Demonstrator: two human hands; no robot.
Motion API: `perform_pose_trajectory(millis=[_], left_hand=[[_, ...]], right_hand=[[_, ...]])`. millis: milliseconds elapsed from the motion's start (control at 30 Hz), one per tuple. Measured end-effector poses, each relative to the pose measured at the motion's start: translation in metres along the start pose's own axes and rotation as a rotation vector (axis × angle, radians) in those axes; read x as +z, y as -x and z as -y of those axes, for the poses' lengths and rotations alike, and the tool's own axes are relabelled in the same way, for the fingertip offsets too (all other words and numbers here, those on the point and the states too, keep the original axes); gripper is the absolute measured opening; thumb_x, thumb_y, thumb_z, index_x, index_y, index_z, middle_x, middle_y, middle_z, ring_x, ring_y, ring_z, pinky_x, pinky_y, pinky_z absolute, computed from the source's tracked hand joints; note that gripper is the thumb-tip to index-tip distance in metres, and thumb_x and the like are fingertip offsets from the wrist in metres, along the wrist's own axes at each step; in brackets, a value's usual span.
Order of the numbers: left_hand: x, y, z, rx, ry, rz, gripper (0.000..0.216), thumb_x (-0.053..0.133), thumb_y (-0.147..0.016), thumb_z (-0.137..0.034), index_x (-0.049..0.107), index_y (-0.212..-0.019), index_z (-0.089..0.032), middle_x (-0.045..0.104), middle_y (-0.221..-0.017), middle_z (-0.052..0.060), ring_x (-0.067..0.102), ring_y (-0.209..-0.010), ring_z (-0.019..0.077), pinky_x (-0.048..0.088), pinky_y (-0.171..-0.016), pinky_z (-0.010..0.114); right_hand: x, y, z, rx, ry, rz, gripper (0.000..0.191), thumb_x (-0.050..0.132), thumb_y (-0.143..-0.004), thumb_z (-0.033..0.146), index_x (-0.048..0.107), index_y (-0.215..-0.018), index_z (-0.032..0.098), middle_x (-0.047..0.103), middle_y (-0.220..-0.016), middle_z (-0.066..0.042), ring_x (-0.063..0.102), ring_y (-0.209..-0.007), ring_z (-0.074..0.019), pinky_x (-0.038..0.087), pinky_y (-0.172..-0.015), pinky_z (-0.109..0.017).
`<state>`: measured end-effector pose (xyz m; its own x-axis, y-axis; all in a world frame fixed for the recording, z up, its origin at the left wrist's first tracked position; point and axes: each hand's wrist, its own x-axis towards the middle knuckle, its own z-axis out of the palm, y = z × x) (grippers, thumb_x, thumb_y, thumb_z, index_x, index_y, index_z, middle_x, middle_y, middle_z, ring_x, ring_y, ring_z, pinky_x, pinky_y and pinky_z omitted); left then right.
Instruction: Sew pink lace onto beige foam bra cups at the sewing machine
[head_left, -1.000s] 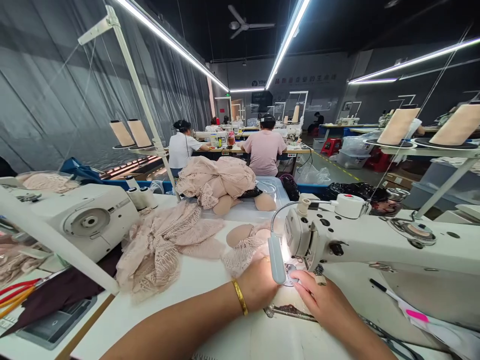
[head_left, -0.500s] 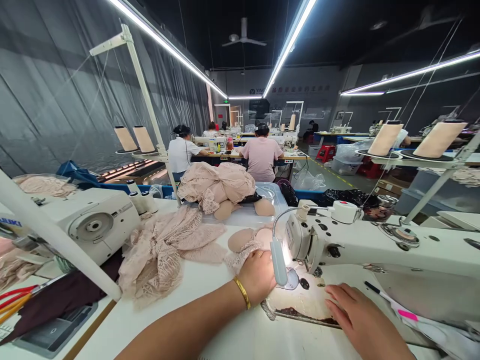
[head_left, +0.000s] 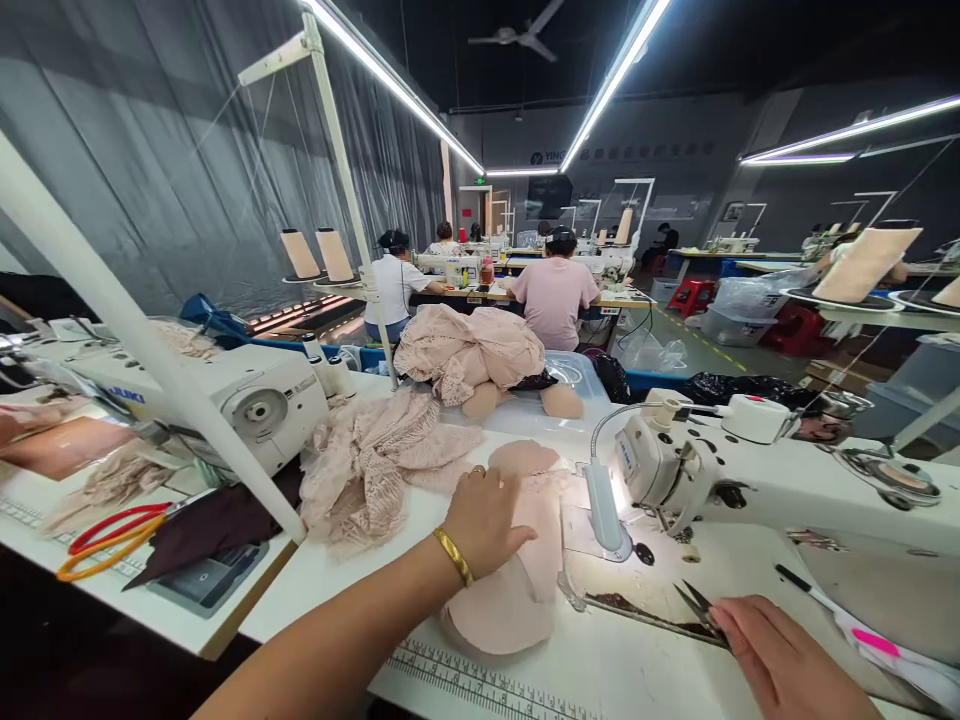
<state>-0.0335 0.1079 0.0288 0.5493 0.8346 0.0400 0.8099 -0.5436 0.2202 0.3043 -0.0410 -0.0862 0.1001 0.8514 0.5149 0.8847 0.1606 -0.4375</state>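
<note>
Padded bra cup piece (head_left: 517, 590), drawn out from the needle since a second ago, now lies at 9 o'clock of the sewing machine (head_left: 750, 480); left hand (head_left: 484, 520) presses it flat-fingered, right hand (head_left: 787, 665) has picked up thread snips (head_left: 697, 605), so stitching looks finished

Your left hand (head_left: 484, 515) has left the needle and now lies on the pink bra piece (head_left: 517, 570), pulled out to 7 o'clock of the lamp. Your right hand (head_left: 780, 660) has drawn back to 5 o'clock and now holds small snips (head_left: 697, 605).
</note>
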Motion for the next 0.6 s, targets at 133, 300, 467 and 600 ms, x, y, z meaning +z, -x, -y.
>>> perform_pose_trajectory(millis=[133,300,467,600], left_hand=[[0.023,-0.006,0.012,0.02,0.211,0.055,0.06,0.074,-0.083,-0.026,0.051,-0.138,-0.016,0.073,-0.099,0.011,0.069,-0.093,0.0345,0.053,-0.085,0.045],[0.036,-0.005,0.016,0.057,0.472,-0.077,0.049,0.046,-0.092,-0.008,0.043,-0.139,-0.021,0.064,-0.127,0.009,0.064,-0.109,0.0216,0.05,-0.098,0.035],[0.035,-0.007,0.018,0.011,0.665,-0.12,0.028,0.04,-0.089,-0.004,0.063,-0.095,-0.019,0.062,-0.109,0.006,0.061,-0.097,0.018,0.052,-0.086,0.03],[0.04,-0.009,0.019,-0.069,0.783,-0.068,0.036,0.066,-0.082,-0.02,0.064,-0.118,-0.019,0.061,-0.109,0.004,0.058,-0.087,0.0177,0.051,-0.081,0.03]], right_hand=[[0.016,-0.019,0.079,0.091,-0.186,0.284,0.039,0.032,-0.109,0.051,0.056,-0.086,0.03,0.062,-0.068,0.003,0.062,-0.059,-0.0176,0.052,-0.061,-0.03],[0.036,-0.05,0.136,-0.008,-0.233,0.486,0.026,0.043,-0.105,0.053,0.056,-0.102,0.03,0.064,-0.073,0.004,0.062,-0.063,-0.0184,0.048,-0.06,-0.027],[0.065,-0.058,0.131,0.014,-0.233,0.436,0.027,0.044,-0.104,0.054,0.054,-0.105,0.028,0.067,-0.075,0.003,0.066,-0.067,-0.0206,0.05,-0.061,-0.029],[0.076,-0.051,0.125,0.01,-0.216,0.382,0.029,0.046,-0.104,0.056,0.056,-0.104,0.029,0.068,-0.075,0.002,0.068,-0.068,-0.0213,0.049,-0.06,-0.029]])
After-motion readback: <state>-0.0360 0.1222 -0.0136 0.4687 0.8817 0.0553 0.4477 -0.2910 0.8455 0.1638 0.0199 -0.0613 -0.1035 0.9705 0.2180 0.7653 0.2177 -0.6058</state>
